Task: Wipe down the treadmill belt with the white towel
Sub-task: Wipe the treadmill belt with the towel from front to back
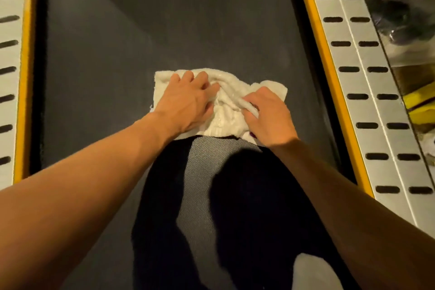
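Note:
A crumpled white towel lies on the dark grey treadmill belt, near the middle of the view. My left hand lies palm down on the towel's left half, its fingers bent into the cloth. My right hand rests on the towel's right half, with its fingers curled round a raised fold of the fabric. Both forearms reach in from the bottom corners. Dark shadows of my arms fall across the belt just behind the towel.
Yellow strips edge the belt on both sides, with silver slotted side rails outside them. Yellow and dark objects lie on the floor beyond the right rail. The left rail is partly cut off.

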Motion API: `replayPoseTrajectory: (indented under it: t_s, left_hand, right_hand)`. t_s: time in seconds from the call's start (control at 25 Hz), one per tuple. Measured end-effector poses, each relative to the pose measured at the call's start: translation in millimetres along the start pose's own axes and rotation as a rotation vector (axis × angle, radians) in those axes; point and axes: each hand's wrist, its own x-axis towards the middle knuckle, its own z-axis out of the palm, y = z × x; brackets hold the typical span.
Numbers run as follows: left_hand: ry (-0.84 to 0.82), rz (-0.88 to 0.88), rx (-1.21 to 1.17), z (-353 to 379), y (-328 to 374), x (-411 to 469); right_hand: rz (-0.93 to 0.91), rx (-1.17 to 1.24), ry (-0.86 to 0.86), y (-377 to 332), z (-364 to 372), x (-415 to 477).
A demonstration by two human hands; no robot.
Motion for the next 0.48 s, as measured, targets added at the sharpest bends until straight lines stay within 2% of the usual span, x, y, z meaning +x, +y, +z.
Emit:
replayPoseTrajectory:
  t_s: [0.16, 0.36, 0.48]
  left_hand:
    - [-0.004, 0.052, -0.113, 2.5, 42.5, -28.4]
    - [-0.041, -0.143, -0.102, -7.3, 29.6, 7.1]
    - [-0.021, 0.005, -0.058, -8.3, 63.8, -4.5]
  right_hand:
    - [0.108, -0.027, 0.085, 29.0, -31.4, -17.1]
    - [0.062, -0.142, 0.017, 15.4, -17.9, 3.1]
    - [0.072, -0.087, 0.047, 33.7, -28.1, -37.9]
